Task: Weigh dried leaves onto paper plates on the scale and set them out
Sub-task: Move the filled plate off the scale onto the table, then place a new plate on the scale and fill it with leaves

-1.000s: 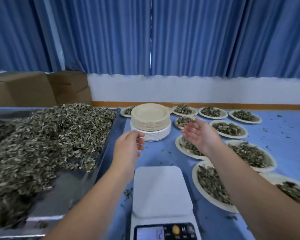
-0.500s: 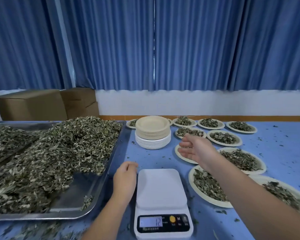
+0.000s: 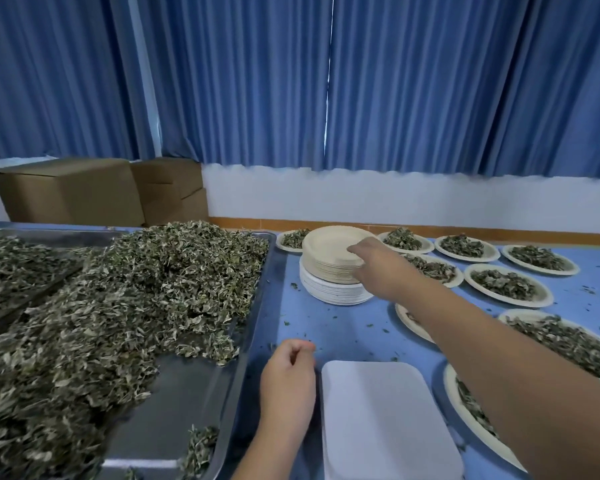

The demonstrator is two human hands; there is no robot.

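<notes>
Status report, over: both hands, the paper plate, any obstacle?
Left hand idle beside white rectangular scale, loosely curled. Right hand pinches topmost beige round paper plate. Scale bare; way clear.

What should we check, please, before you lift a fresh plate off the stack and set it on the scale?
1. Scale platform bare, nothing on it: ok.
2. Right hand pinches the rim of the top plate on the plate stack: ok.
3. Only one plate separated from the stack: cannot tell.
4. Left hand beside the scale, holding nothing, off the platform: ok.
5. Scale display reading zero: cannot tell, it is out of frame.
6. Dried leaves piled in the metal tray, close to the scale: ok.
</notes>
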